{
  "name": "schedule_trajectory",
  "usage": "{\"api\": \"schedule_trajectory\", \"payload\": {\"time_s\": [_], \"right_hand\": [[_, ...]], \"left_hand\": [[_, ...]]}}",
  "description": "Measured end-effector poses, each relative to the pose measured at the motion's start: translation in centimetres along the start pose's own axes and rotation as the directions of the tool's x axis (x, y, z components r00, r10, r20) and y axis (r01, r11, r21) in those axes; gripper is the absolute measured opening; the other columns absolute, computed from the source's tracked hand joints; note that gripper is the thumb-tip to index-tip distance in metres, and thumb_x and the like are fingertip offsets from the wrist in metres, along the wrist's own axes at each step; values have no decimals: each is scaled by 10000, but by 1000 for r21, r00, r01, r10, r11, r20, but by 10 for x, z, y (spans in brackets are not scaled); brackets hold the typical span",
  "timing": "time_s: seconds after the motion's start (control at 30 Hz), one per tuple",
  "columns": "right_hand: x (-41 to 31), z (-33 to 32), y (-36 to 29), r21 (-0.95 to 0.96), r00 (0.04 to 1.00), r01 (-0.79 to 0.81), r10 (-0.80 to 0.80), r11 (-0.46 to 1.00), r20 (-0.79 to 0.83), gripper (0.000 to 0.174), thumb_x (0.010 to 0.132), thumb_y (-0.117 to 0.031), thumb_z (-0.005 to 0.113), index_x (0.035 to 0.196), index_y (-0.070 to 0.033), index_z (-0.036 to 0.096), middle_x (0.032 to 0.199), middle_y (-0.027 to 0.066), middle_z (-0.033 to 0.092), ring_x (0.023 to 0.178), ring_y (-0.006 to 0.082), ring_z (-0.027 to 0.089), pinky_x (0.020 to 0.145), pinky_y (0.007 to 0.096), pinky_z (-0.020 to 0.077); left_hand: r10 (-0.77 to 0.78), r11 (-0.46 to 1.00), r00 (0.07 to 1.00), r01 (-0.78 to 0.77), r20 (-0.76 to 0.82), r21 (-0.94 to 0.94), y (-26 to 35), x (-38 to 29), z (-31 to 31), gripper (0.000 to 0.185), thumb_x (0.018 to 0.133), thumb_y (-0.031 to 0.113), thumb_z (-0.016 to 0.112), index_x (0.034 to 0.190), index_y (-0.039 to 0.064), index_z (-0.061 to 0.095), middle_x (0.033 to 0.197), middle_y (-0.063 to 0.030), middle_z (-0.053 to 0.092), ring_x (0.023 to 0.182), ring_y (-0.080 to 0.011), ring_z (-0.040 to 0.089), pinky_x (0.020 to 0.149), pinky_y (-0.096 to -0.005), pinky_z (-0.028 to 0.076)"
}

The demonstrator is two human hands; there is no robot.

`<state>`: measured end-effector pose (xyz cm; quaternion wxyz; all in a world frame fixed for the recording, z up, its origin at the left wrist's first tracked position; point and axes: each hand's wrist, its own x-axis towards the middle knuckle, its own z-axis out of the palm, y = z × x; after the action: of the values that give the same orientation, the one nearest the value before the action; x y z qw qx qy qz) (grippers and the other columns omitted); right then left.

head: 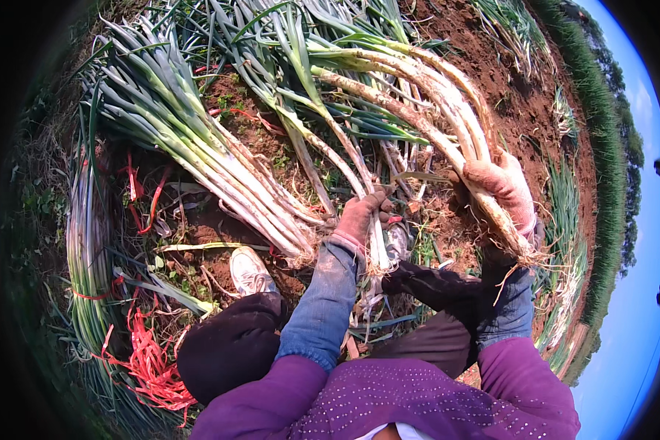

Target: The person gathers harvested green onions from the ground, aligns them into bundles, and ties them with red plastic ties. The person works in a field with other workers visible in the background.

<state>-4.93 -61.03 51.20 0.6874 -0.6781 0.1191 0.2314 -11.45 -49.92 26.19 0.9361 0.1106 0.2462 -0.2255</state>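
Observation:
My right hand, in a dirty pinkish glove, grips several thick Welsh onions near their root ends. Their roots hang by my right wrist, and their green tops reach toward the upper middle. My left hand, also gloved, is closed around a smaller group of Welsh onions just above the roots. Left of that hand lies a large pile of Welsh onions, with white stems toward me and leaves pointing up and left. A thin flat strip runs beside my right hand; what it is cannot be told.
A tied bundle of onions lies at far left, near a heap of red plastic strips. My shoe stands on the reddish soil. More onions lie in a row at right, beside a standing green crop.

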Motion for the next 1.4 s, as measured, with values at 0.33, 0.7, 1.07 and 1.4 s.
{"api": "schedule_trajectory", "payload": {"time_s": [0.33,0.7,1.07,1.4], "right_hand": [[78,-45,186,-373,973,-212,231,903,7,387,787,-161,816,1105,24,696,974,92,735,884,157,674,793,310,537],[58,-34,192,-526,916,-291,392,799,89,400,789,-190,825,1100,24,692,936,106,720,856,178,679,812,325,535],[46,-7,200,-206,879,-463,476,862,15,401,705,5,820,1079,67,689,919,136,728,814,228,704,747,348,573],[13,-13,-52,116,985,161,-153,980,-78,249,882,-122,658,1050,61,668,869,125,717,650,233,684,682,342,626]], "left_hand": [[-27,972,996,47,89,-231,-5,7,-19,247,940,228,656,1075,21,660,890,-82,673,825,-241,678,755,-397,586],[-60,987,990,41,-125,-155,-39,21,-56,353,960,302,631,1160,12,658,1018,-118,711,846,-265,690,763,-400,574],[131,989,989,-134,-68,-54,-49,22,-70,769,904,738,509,1307,90,604,1171,-78,696,975,-200,669,786,-353,574],[-120,993,964,112,-239,-44,-44,23,-74,137,944,164,667,1014,58,614,812,-36,608,558,-103,523,426,-227,411]]}}
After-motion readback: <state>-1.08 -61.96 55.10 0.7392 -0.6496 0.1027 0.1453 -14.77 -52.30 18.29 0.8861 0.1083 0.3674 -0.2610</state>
